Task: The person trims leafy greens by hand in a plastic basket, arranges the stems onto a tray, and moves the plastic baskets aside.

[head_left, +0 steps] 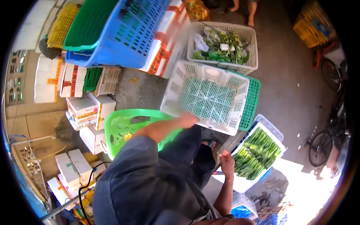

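Note:
My left hand (188,119) is closed on the near rim of a white plastic crate (170,92), which is tilted. Through its lattice floor a pale green tint shows, and a green crate (252,101) lies beneath it. My right hand (227,162) is curled into a fist beside a white box of green leafy stalks (258,153) in neat bundles. A small red and blue bit shows close to that fist; whether the fingers hold it I cannot tell. Under my left forearm stands a bright green basket (116,129) with a small yellow scrap in it.
A crate of loose greens (225,45) stands beyond the white crate. Stacked blue and green baskets (131,33) and white foam boxes (165,52) rise at upper left. Cartons (84,107) line the left wall. Bicycles (320,148) stand at right; another person's bare legs (251,13) show at top.

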`<state>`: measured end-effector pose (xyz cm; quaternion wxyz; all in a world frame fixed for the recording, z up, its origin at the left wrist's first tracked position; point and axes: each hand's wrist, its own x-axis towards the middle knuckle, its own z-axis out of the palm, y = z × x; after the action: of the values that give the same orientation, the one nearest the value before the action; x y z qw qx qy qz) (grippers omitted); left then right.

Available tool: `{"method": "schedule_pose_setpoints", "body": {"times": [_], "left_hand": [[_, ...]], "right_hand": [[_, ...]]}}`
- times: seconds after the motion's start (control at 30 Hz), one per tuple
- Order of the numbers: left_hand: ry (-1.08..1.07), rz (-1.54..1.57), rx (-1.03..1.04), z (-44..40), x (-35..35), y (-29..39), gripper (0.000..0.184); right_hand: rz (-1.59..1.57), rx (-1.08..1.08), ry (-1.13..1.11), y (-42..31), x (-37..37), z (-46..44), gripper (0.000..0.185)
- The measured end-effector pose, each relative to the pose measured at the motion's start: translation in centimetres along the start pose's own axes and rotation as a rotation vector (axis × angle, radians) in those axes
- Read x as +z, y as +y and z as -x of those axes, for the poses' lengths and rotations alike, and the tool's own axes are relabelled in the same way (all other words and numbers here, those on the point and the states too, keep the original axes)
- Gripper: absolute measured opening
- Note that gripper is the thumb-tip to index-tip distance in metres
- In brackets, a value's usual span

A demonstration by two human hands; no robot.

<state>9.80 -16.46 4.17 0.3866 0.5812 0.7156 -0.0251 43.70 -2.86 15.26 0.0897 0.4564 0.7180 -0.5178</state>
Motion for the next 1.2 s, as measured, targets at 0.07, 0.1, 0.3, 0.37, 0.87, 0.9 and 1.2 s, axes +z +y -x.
{"method": "schedule_pose_setpoints", "body": {"times": [0.07,0.1,0.3,0.37,0.87,0.9,1.2], "left_hand": [[-0.009,0.019,-0.058,0.9,-5.5,2.6,0.019],[0.01,0.045,-0.042,1.4,-8.2,3.6,0.019],[0.086,0.309,0.064,4.7,-18.6,8.4,0.023],[0.065,0.302,0.085,6.7,-19.8,10.1,0.026],[0.695,0.237,0.267,33.9,-38.0,23.0,0.021],[0.833,0.155,0.269,35.2,-39.5,22.9,0.02],[1.588,-0.257,-0.109,35.5,-56.6,5.9,0.019]], "right_hand": [[-0.226,0.011,0.084,2.8,-1.0,0.4,0.045],[-0.225,0.029,0.13,0.9,-2.4,0.6,0.045],[-0.122,-0.021,0.266,-4.7,-9.1,1.2,0.051],[-0.22,-0.037,0.327,-4.0,-10.7,1.5,0.051],[-0.44,-0.188,0.38,1.0,-17.2,2.2,0.024],[-0.432,-0.179,0.343,1.2,-15.9,2.6,0.025],[-0.368,0.145,-0.076,11.7,-6.8,2.5,0.029]]}}
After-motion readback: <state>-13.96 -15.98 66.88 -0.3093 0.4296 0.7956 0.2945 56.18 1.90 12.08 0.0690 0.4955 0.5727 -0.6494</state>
